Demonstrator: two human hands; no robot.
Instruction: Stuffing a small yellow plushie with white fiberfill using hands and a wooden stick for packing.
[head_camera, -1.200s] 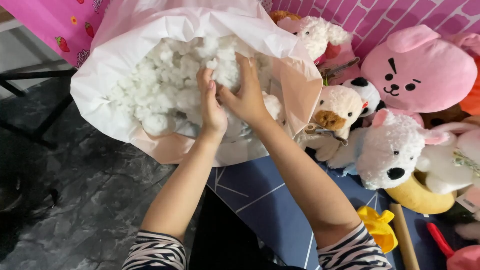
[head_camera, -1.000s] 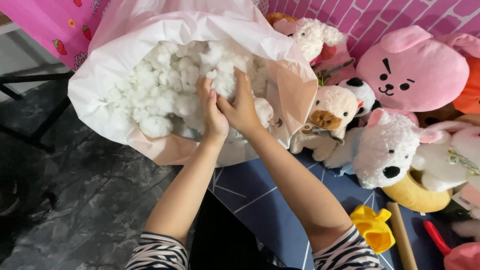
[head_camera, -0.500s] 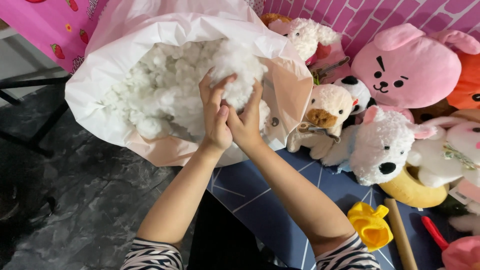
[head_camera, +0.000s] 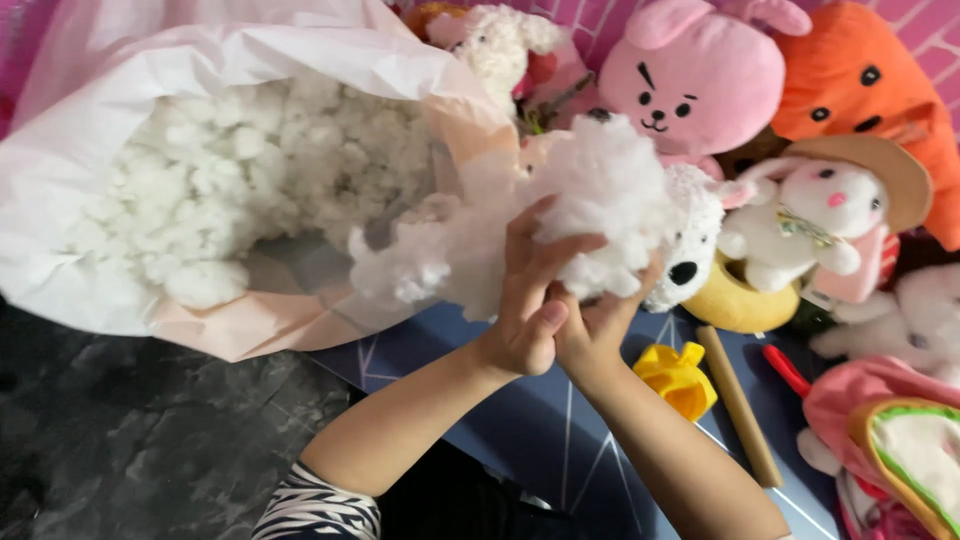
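Together, the left hand (head_camera: 525, 300) and right hand (head_camera: 592, 325) close around a clump of white stuffing (head_camera: 600, 195), held up just right of the large white bag of fibrefill (head_camera: 240, 170), in front of a white plush dog (head_camera: 695, 235).

Bag (head_camera: 200, 60): I see it at the left, lying open on the floor (head_camera: 120, 440), its mouth toward me.
Stuffing (head_camera: 230, 170): inside the bag.
Clump (head_camera: 600, 190): right of the bag, above the mat (head_camera: 530, 430), between my left hand (head_camera: 525, 300) and right hand (head_camera: 595, 325).
Hands: touching, left in front of right.
Plush toys (head_camera: 700, 80): behind and right of the clump.
Stick (head_camera: 740, 405): on the mat, right of my hands.
Duck (head_camera: 678, 378): just left of the stick.
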